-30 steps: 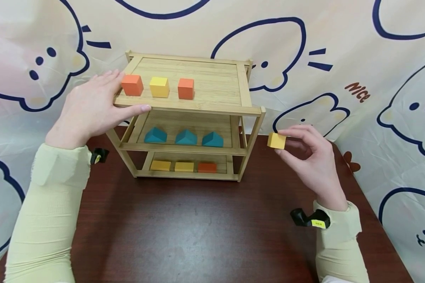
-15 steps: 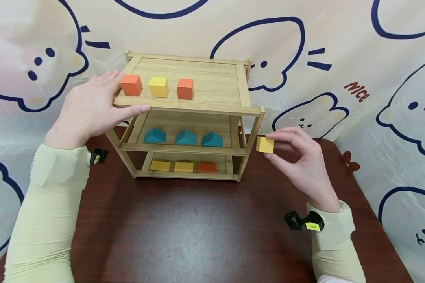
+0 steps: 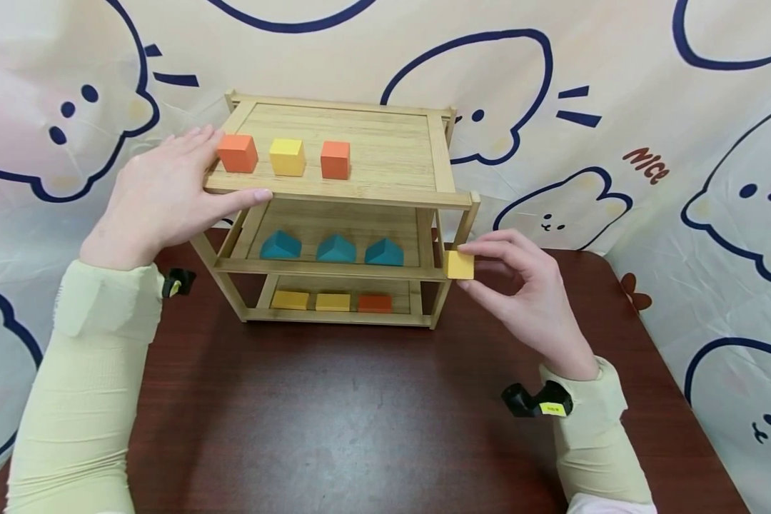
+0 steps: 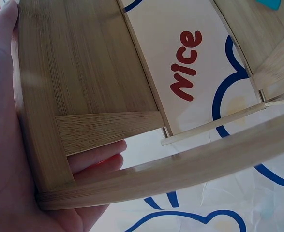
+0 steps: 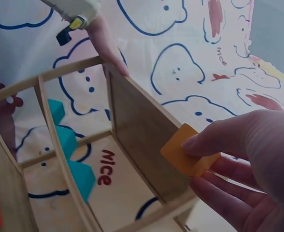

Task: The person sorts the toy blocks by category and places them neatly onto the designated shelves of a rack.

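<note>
In the head view, my right hand (image 3: 520, 293) pinches a yellow cube (image 3: 459, 265) between thumb and fingers. The cube overlaps the right front post of a three-tier wooden shelf (image 3: 385, 191). At the shelf's top left corner, my left hand (image 3: 160, 189) grips the frame, thumb along the front edge. Its fingertips (image 4: 103, 154) show below the top board in the left wrist view. Near that hand, an orange cube (image 3: 237, 154), a yellow cube (image 3: 287, 158) and another orange cube (image 3: 335, 160) stand in a row on the top tier.
Blue triangular blocks (image 3: 336, 249) line the middle tier. Flat yellow blocks (image 3: 333, 303) and a flat orange block (image 3: 375, 304) lie on the bottom tier. The shelf stands on a dark wooden table (image 3: 347, 414), with a cartoon-print cloth (image 3: 334, 64) behind it.
My right hand has moved left with the yellow cube, from beside the shelf to its right front post. The left hand keeps its grip on the corner.
</note>
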### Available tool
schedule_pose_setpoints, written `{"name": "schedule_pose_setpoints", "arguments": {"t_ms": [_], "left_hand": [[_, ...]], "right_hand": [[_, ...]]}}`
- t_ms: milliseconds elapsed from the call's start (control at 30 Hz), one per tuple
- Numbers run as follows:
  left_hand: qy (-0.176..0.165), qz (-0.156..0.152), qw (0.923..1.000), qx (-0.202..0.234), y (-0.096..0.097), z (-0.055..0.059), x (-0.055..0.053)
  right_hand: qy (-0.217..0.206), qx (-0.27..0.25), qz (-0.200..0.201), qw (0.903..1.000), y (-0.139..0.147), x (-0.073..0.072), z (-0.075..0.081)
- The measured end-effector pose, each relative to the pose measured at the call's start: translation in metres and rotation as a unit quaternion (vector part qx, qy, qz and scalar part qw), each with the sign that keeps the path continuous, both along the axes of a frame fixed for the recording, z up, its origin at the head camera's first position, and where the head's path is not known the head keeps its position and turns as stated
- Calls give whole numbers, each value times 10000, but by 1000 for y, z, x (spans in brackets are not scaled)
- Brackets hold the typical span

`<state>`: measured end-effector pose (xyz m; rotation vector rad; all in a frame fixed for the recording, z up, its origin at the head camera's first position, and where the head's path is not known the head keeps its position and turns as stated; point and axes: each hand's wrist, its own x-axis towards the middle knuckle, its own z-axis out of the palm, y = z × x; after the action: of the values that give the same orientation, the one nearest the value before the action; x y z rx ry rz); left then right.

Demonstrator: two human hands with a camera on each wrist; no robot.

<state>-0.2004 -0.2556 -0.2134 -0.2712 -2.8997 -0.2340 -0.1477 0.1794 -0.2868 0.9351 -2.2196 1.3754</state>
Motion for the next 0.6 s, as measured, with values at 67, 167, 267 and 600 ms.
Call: {"name": "schedule_pose_setpoints", "arguments": {"t_ms": [67, 167, 267, 600], "left_hand": [[-4, -9, 10000, 15, 0, 0, 0], [6, -27, 10000, 33, 0, 0, 0], [21, -33, 10000, 35, 0, 0, 0], [-3, -12, 10000, 21, 0, 0, 1]], "right_hand": [[-28, -7, 159, 9999, -4, -1, -1], [-44, -38, 344, 9994, -11, -2, -4], [-82, -39, 449, 9990, -17, -3, -6], [-62, -213, 753, 9969, -41, -7, -3]]}}
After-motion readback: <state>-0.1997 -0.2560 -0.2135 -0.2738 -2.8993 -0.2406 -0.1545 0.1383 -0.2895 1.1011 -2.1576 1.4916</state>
